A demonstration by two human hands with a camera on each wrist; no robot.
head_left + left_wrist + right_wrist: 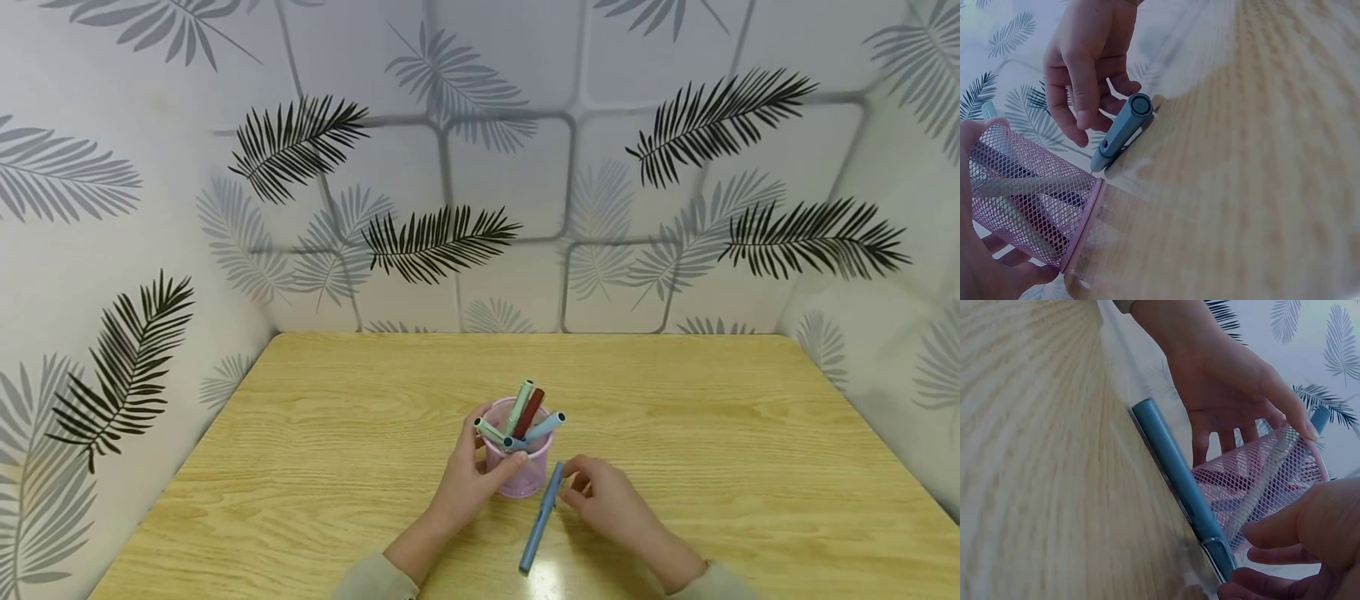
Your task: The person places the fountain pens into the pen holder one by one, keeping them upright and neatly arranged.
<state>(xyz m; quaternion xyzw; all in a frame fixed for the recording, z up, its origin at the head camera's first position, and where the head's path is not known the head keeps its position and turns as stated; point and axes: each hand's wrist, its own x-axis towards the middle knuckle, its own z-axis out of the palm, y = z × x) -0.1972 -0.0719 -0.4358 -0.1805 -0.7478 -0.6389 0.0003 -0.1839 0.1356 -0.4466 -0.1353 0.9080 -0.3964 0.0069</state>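
A pink mesh pen cup point(522, 482) stands upright on the table, holding several pens: light green ones, a dark red pen point(531, 410) and blue ones. My left hand point(467, 481) grips it from the left, thumb in front near the rim. Just right of the cup, a blue pen point(537, 530) with a clip lies on the tabletop. Beside its far end is my right hand point(611, 507), fingers loosely bent, nothing between them. In the right wrist view, the fingertips point(1238, 589) come close to the pen's clip end; whether they touch it is unclear.
The wood-grain table point(330, 417) reaches back to a wall point(510, 183) with leaf patterns. Similar patterned walls stand at the left and right sides.
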